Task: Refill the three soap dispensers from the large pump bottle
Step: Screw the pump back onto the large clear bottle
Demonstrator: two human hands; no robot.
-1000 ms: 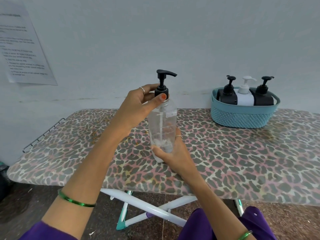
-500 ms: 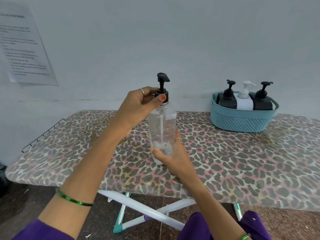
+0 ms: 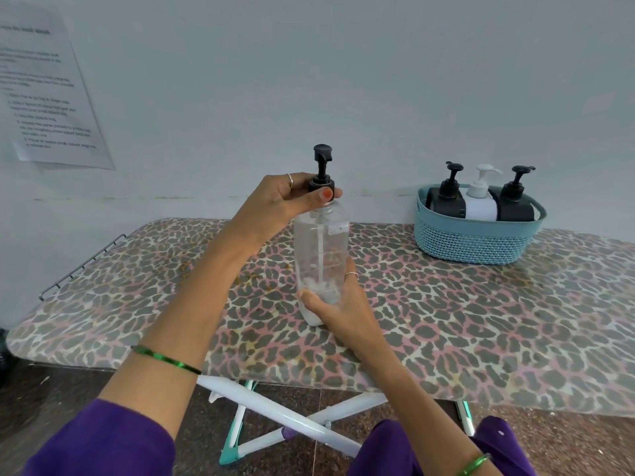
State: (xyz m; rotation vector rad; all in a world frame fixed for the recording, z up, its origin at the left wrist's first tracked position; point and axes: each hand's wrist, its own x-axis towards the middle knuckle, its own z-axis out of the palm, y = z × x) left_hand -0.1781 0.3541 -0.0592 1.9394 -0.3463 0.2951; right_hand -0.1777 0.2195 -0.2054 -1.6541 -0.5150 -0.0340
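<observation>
The large pump bottle (image 3: 321, 255) stands upright on the leopard-print ironing board (image 3: 446, 324), near its front edge and roughly mid-length, and we see only a little white soap pooled at its bottom. Compared with a second ago, the black pump head (image 3: 322, 153) has turned: its spout then pointed right, and now it faces away from us, so we see it end-on. Our left hand (image 3: 285, 204) has stayed at the black collar (image 3: 321, 184), thumb and fingers pinching around it. Our right hand (image 3: 338, 300) has kept its place low on the bottle, fingers curled round the clear body and thumb pressed across the front. The bottle itself has not shifted on the board.

Well apart to the right, a teal basket (image 3: 474, 242) sits on the board near the wall, holding the three soap dispensers side by side: a black one (image 3: 446, 201), a white one (image 3: 481, 204) in the middle, and another black one (image 3: 515, 204).

Behind the board is a plain pale wall with a printed sheet (image 3: 51, 97) at the left. Beneath we see the board's white crossed legs (image 3: 275, 413) on a dark speckled floor.
</observation>
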